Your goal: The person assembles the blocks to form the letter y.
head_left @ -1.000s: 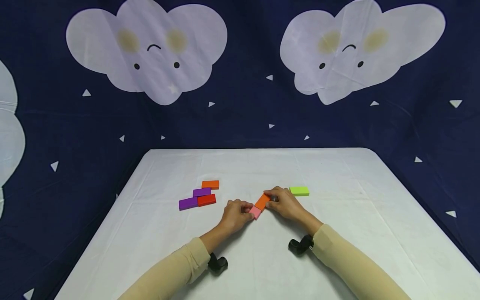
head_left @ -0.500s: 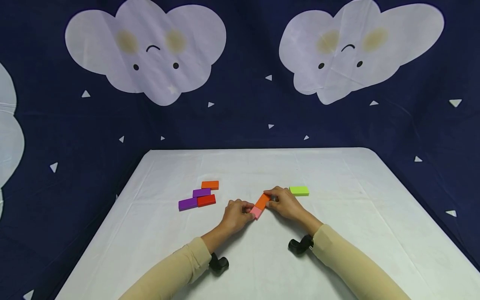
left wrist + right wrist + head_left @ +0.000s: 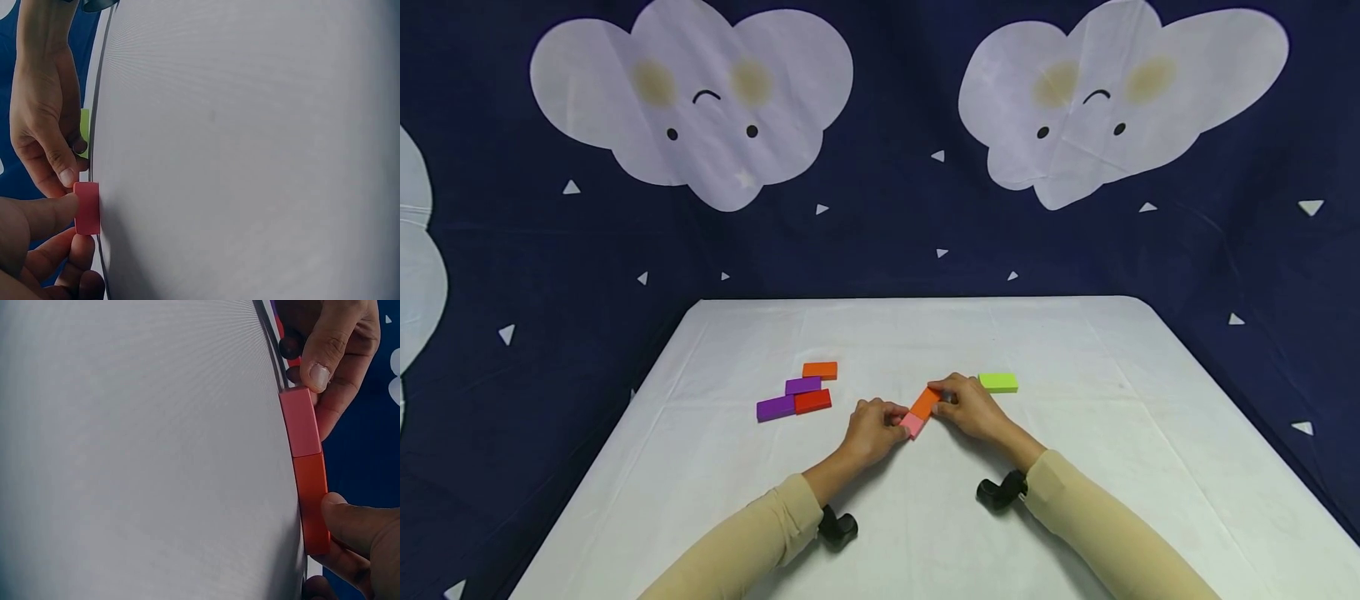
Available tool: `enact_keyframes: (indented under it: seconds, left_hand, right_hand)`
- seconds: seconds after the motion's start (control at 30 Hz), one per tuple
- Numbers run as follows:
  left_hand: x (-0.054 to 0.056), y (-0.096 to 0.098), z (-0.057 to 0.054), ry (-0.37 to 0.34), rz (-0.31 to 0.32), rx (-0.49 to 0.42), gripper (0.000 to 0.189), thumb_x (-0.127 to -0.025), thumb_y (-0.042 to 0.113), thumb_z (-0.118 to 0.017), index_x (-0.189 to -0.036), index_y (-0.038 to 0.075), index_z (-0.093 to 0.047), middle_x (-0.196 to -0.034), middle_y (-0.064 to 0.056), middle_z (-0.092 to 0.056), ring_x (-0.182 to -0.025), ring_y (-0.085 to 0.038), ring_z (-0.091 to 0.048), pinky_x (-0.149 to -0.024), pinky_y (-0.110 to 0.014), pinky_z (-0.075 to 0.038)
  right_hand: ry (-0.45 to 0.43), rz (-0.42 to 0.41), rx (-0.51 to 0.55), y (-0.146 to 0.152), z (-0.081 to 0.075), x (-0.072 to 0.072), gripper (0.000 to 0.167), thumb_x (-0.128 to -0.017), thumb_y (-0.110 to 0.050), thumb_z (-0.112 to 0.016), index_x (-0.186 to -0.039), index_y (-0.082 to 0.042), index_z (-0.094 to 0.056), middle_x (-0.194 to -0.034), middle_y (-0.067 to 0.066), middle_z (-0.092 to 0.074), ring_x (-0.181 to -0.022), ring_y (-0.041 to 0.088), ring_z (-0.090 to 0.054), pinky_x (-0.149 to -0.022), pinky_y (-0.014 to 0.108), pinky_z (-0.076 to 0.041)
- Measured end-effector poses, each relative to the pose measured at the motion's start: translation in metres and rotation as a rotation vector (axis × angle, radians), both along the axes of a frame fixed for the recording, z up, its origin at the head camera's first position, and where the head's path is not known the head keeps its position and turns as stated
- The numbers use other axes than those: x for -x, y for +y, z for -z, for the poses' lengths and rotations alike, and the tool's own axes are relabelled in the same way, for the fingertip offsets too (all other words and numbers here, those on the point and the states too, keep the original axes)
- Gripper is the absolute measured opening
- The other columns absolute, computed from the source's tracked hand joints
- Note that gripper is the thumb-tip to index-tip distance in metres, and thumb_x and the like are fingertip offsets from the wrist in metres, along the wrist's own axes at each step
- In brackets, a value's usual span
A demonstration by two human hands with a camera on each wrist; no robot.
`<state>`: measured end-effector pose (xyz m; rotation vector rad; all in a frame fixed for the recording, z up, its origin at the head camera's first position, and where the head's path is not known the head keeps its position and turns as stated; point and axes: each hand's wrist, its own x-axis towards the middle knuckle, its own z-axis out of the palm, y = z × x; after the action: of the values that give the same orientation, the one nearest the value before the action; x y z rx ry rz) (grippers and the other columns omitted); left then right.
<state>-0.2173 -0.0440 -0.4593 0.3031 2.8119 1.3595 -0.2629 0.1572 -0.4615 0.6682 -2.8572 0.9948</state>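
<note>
Near the middle of the table, a pink block (image 3: 912, 426) and an orange block (image 3: 924, 403) lie end to end in a slanted line, touching. The left hand (image 3: 872, 431) pinches the pink block between thumb and fingers; the left wrist view shows the thumb on the end of that pink block (image 3: 87, 209). At the far end, the right hand (image 3: 973, 407) pinches the orange block. In the right wrist view the thumb lies against the side of the orange block (image 3: 311, 505), and the pink block (image 3: 301, 422) meets it squarely.
A lime green block (image 3: 998, 382) lies just beyond the right hand. Left of the hands, a red block (image 3: 813, 401) touches a purple block (image 3: 776, 407), with another purple block (image 3: 803, 385) and an orange block (image 3: 820, 370) behind. White cloth covers the table (image 3: 1075, 500).
Both hands stay in place with their holds. The pink block has shifted very slightly to the right, together with the left hand.
</note>
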Motion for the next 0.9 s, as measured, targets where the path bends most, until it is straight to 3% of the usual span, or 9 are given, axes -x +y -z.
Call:
enact_keyframes:
  seconds: [0.9]
  left_hand:
    - [0.01,0.005,0.0,-0.004,-0.01,0.048,0.025,-0.077,0.013,-0.074,-0.102,0.008,-0.073,-0.082,-0.005,-0.06,-0.081,-0.016,-0.042,-0.072,-0.029,-0.029]
  right_hand:
    - [0.008,0.044,-0.011,0.003,-0.001,0.004,0.04,-0.081,-0.014,-0.071,-0.12,-0.007,-0.065,-0.104,0.009,-0.067,-0.078,0.015,-0.048,-0.071,0.027,-0.033]
